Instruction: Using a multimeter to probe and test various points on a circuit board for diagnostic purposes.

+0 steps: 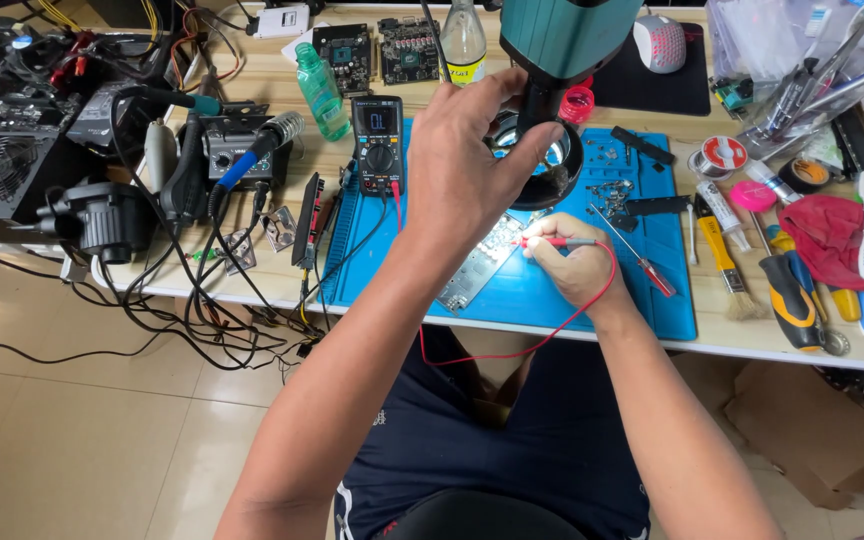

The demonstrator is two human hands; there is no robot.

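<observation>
- While the left hand closes around the microscope to steady its ring, the circuit board lies beneath on the blue mat.
- Right hand pinches the red probe, tip on the board, wire trailing clear.

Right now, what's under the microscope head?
Under the microscope head sits a circuit board on the blue mat. The right hand holds a red probe there; the left hand covers the board's far end.
</observation>
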